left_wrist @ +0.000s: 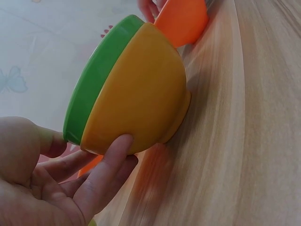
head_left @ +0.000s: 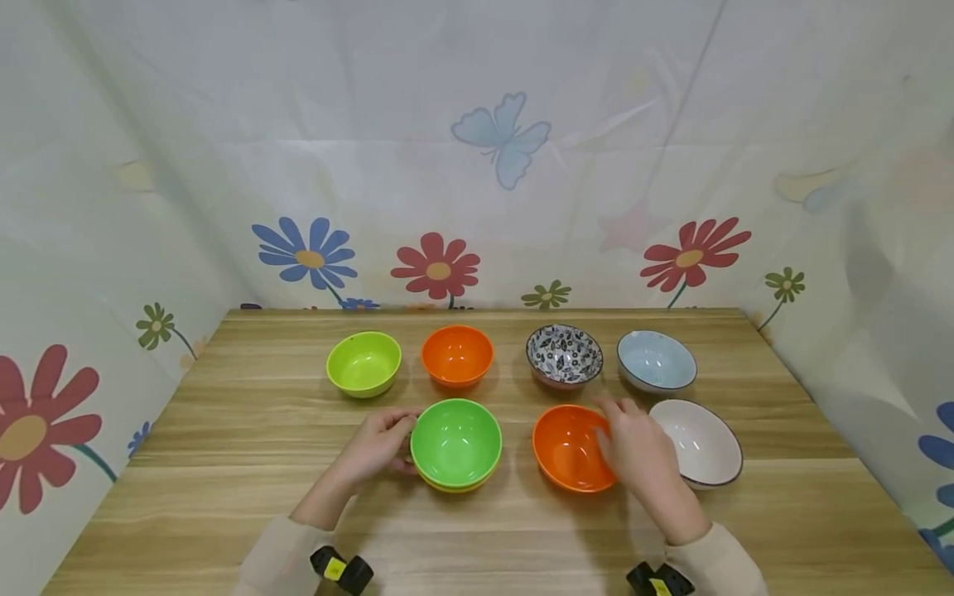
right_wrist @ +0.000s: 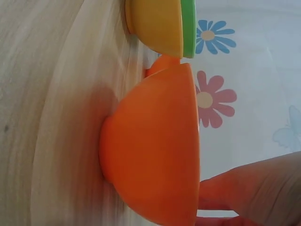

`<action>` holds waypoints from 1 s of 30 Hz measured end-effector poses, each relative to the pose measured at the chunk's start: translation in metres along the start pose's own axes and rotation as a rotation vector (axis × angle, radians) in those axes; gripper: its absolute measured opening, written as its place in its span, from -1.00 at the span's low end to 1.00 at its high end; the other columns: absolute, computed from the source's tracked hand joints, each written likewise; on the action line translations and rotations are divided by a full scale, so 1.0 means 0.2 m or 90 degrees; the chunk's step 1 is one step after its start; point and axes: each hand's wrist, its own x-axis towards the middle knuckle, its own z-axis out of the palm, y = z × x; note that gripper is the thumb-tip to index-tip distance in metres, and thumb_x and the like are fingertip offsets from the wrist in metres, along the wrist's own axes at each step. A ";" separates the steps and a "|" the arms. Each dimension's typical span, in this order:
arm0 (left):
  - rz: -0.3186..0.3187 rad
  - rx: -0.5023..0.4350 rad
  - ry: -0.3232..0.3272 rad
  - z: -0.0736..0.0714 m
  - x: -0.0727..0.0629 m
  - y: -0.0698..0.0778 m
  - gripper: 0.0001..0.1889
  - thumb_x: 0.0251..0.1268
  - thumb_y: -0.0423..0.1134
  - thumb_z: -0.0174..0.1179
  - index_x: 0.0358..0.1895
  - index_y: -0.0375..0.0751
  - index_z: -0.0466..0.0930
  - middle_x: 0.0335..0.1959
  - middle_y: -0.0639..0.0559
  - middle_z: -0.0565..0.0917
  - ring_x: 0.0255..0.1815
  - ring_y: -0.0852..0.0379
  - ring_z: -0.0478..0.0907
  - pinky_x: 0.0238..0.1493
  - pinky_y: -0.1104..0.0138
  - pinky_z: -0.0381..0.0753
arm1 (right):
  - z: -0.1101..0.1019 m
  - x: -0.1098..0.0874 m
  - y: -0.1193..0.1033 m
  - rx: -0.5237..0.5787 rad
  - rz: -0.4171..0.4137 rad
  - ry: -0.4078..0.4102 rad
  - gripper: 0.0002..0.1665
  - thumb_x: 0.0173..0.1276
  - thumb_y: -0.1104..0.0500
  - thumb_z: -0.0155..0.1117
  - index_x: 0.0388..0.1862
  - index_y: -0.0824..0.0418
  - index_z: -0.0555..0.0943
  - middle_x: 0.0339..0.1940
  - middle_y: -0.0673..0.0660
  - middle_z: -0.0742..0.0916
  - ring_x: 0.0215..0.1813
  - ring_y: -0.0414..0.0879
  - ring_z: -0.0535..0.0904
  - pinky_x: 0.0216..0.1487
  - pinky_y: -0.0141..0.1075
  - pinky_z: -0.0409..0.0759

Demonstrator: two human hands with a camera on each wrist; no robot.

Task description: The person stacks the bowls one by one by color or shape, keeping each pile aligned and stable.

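My left hand (head_left: 383, 443) grips two nested bowls at their left side, thumb by the rim and fingers against the outside. The inner one is a green bowl (head_left: 456, 443); the outer is a yellow bowl (left_wrist: 141, 89), mostly hidden from above. To the right of them, an orange bowl (head_left: 570, 451) stands upright on the table. My right hand (head_left: 641, 443) holds its right rim, thumb over the inside; in the right wrist view, the orange bowl's wall (right_wrist: 155, 146) partly hides the fingers.
Along the back stand a lime bowl (head_left: 363, 364), another orange bowl (head_left: 457, 356), a black-and-white patterned bowl (head_left: 564, 356) and a pale blue bowl (head_left: 656, 361). A white bowl (head_left: 701, 443) sits just right of my right hand. Flowered cloth (head_left: 507, 232) encloses the wooden table (head_left: 224, 463).
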 end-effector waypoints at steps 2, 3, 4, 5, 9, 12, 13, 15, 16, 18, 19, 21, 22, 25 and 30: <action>0.000 0.001 -0.001 0.00 0.00 0.00 -0.63 0.37 -0.32 -0.17 0.14 -0.40 0.43 -0.06 -0.25 0.55 -0.32 0.05 0.59 -0.37 0.11 0.69 | 0.00 0.00 0.00 -0.002 0.005 -0.005 -0.58 0.04 0.28 0.35 -0.06 0.32 0.58 -0.35 0.32 0.63 -0.47 0.16 0.54 -0.53 -0.02 0.60; 0.000 0.002 -0.001 0.00 0.00 0.00 -0.63 0.37 -0.32 -0.17 0.14 -0.40 0.43 -0.06 -0.25 0.56 -0.32 0.05 0.59 -0.37 0.11 0.69 | 0.00 0.00 0.01 -0.003 0.010 -0.010 -0.59 0.04 0.28 0.34 -0.07 0.32 0.59 -0.36 0.31 0.63 -0.48 0.16 0.54 -0.53 -0.02 0.59; 0.000 0.003 -0.001 0.00 0.00 0.00 -0.63 0.37 -0.32 -0.17 0.14 -0.40 0.43 -0.07 -0.24 0.56 -0.32 0.05 0.59 -0.37 0.11 0.69 | 0.00 0.00 0.01 -0.003 0.016 -0.017 -0.61 0.05 0.28 0.33 -0.08 0.33 0.59 -0.37 0.31 0.63 -0.48 0.15 0.54 -0.53 -0.02 0.60; 0.001 0.003 -0.002 0.00 0.00 0.00 -0.62 0.37 -0.31 -0.17 0.14 -0.40 0.43 -0.08 -0.24 0.56 -0.33 0.05 0.59 -0.37 0.11 0.69 | 0.00 -0.01 0.01 -0.003 0.023 -0.024 -0.63 0.06 0.28 0.33 -0.10 0.34 0.60 -0.38 0.31 0.63 -0.46 0.15 0.55 -0.51 -0.02 0.61; -0.002 0.005 -0.002 0.00 0.00 0.00 -0.62 0.37 -0.31 -0.16 0.14 -0.40 0.43 -0.11 -0.23 0.56 -0.35 0.06 0.59 -0.38 0.12 0.69 | 0.00 -0.01 0.01 0.003 0.049 -0.048 -0.69 0.09 0.30 0.29 -0.15 0.38 0.62 -0.35 0.31 0.66 -0.38 0.16 0.58 -0.41 0.00 0.63; 0.001 0.006 -0.005 0.00 0.00 0.01 -0.62 0.37 -0.31 -0.16 0.15 -0.41 0.43 -0.08 -0.25 0.56 -0.34 0.07 0.59 -0.38 0.13 0.69 | 0.00 -0.01 0.02 0.010 0.055 -0.051 -0.73 0.10 0.32 0.26 -0.18 0.40 0.63 -0.32 0.32 0.68 -0.33 0.18 0.60 -0.36 0.00 0.63; 0.004 0.006 -0.007 0.00 0.00 0.01 -0.62 0.37 -0.31 -0.16 0.15 -0.42 0.42 -0.07 -0.25 0.55 -0.33 0.07 0.59 -0.37 0.13 0.69 | 0.00 -0.01 0.02 0.012 0.056 -0.050 -0.73 0.10 0.33 0.25 -0.19 0.40 0.63 -0.31 0.32 0.69 -0.32 0.19 0.60 -0.35 0.01 0.63; 0.008 0.007 -0.010 0.00 0.00 0.01 -0.62 0.38 -0.31 -0.16 0.15 -0.43 0.42 -0.06 -0.27 0.55 -0.32 0.07 0.59 -0.37 0.13 0.69 | 0.01 -0.01 0.02 0.017 0.056 -0.048 -0.75 0.10 0.34 0.23 -0.20 0.41 0.63 -0.32 0.32 0.69 -0.33 0.19 0.60 -0.36 0.02 0.63; 0.009 0.008 -0.010 0.00 0.00 0.01 -0.62 0.37 -0.31 -0.16 0.15 -0.43 0.42 -0.05 -0.27 0.55 -0.32 0.07 0.59 -0.38 0.13 0.69 | 0.01 -0.01 0.02 0.020 0.057 -0.048 -0.75 0.11 0.35 0.22 -0.20 0.41 0.63 -0.33 0.32 0.70 -0.34 0.20 0.60 -0.36 0.02 0.63; 0.009 0.009 -0.009 0.00 0.00 0.01 -0.62 0.38 -0.31 -0.16 0.15 -0.43 0.42 -0.05 -0.27 0.54 -0.33 0.07 0.58 -0.38 0.14 0.69 | 0.01 -0.02 0.02 0.025 0.059 -0.049 -0.76 0.11 0.36 0.21 -0.21 0.42 0.62 -0.35 0.31 0.70 -0.36 0.20 0.60 -0.38 0.03 0.62; 0.009 0.009 -0.007 0.00 0.00 0.01 -0.62 0.38 -0.31 -0.16 0.15 -0.42 0.42 -0.05 -0.26 0.54 -0.33 0.08 0.58 -0.38 0.14 0.69 | 0.01 -0.02 0.03 0.028 0.061 -0.051 -0.76 0.11 0.36 0.20 -0.21 0.41 0.62 -0.36 0.31 0.70 -0.38 0.20 0.60 -0.40 0.03 0.62; 0.008 0.010 -0.004 -0.01 0.00 0.01 -0.63 0.37 -0.31 -0.16 0.14 -0.41 0.43 -0.05 -0.25 0.54 -0.34 0.07 0.57 -0.39 0.13 0.69 | 0.01 -0.02 0.03 0.033 0.064 -0.054 -0.76 0.12 0.37 0.20 -0.21 0.41 0.61 -0.37 0.31 0.70 -0.39 0.20 0.59 -0.42 0.04 0.61; 0.007 0.009 -0.003 -0.01 0.00 0.01 -0.63 0.37 -0.32 -0.16 0.14 -0.40 0.43 -0.05 -0.25 0.54 -0.34 0.07 0.57 -0.39 0.13 0.69 | 0.01 -0.03 0.03 0.034 0.067 -0.054 -0.76 0.12 0.37 0.20 -0.21 0.41 0.61 -0.37 0.31 0.70 -0.39 0.21 0.59 -0.42 0.04 0.61; 0.006 0.010 0.000 -0.01 0.00 0.00 -0.63 0.37 -0.32 -0.16 0.14 -0.39 0.44 -0.06 -0.24 0.55 -0.34 0.07 0.57 -0.39 0.13 0.69 | 0.02 -0.03 0.03 0.040 0.070 -0.050 -0.76 0.11 0.37 0.19 -0.20 0.41 0.61 -0.37 0.31 0.70 -0.40 0.21 0.59 -0.43 0.04 0.61; 0.011 0.013 -0.003 0.00 0.00 0.00 -0.63 0.37 -0.32 -0.17 0.14 -0.41 0.43 -0.12 -0.24 0.55 -0.37 0.08 0.56 -0.40 0.13 0.69 | 0.03 -0.03 0.03 0.050 0.076 -0.041 -0.75 0.10 0.39 0.18 -0.21 0.42 0.62 -0.38 0.33 0.70 -0.42 0.21 0.60 -0.44 0.04 0.61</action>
